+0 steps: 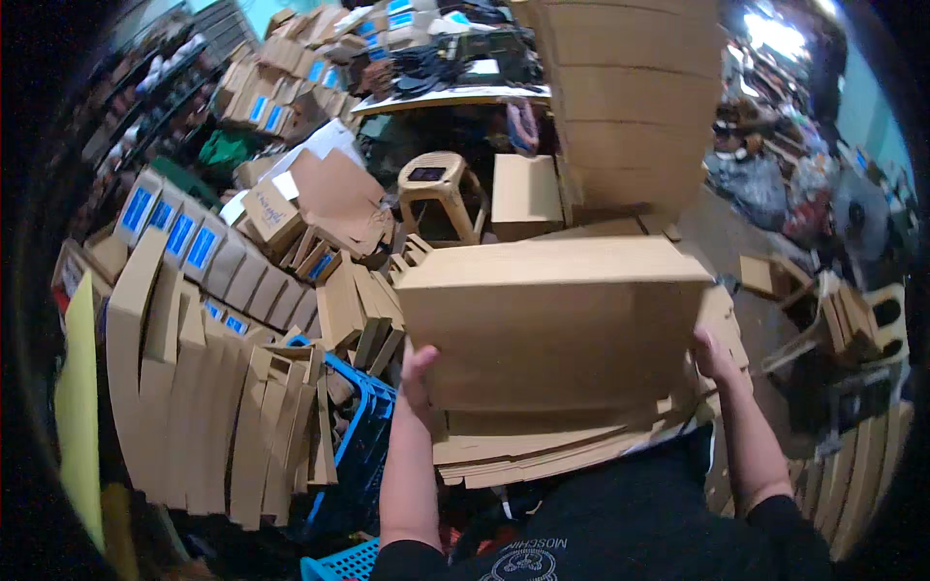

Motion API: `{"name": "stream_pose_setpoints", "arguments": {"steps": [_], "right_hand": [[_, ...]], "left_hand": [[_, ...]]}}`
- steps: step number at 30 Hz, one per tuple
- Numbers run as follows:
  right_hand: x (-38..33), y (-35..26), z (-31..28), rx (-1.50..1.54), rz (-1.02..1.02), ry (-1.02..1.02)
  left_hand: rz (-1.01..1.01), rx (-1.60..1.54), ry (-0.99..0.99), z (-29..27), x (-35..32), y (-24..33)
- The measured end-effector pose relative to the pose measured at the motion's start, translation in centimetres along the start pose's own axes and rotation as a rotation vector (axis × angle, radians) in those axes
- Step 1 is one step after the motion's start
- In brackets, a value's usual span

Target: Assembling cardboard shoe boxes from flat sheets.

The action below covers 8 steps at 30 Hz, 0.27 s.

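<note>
Box (552,324) edges gripped by left hand (418,380), right hand (712,351), seemingly.

2 hands show: the left hand (418,380) and the right hand (714,351), with 1 brown cardboard box (552,320) between them. 1 tall stack of flat cardboard (630,107) rises behind it. 1 tan plastic stool (441,194) stands beyond, and 1 closed box (524,194) beside it. 2 blue crates (363,436) show below. Folded boxes on the left are too many to count.
</note>
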State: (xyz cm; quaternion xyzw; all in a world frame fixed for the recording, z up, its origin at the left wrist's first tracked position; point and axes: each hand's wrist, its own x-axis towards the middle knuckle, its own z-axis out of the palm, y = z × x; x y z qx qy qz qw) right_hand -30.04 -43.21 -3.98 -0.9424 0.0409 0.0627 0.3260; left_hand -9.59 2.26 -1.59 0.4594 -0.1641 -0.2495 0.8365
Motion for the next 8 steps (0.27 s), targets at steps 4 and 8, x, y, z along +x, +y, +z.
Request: {"name": "stream_pose_setpoints", "arguments": {"steps": [4,8], "right_hand": [[1.3,-7.1,-0.6,0.658,-0.238,0.241],[1.4,-3.7,1.5,0.5,-0.195,0.293]], "left_hand": [[0.097,-0.147,0.251,-1.7,1.3,-0.4],[0.185,0.018,0.392,-0.3,2.9,0.5]]}}
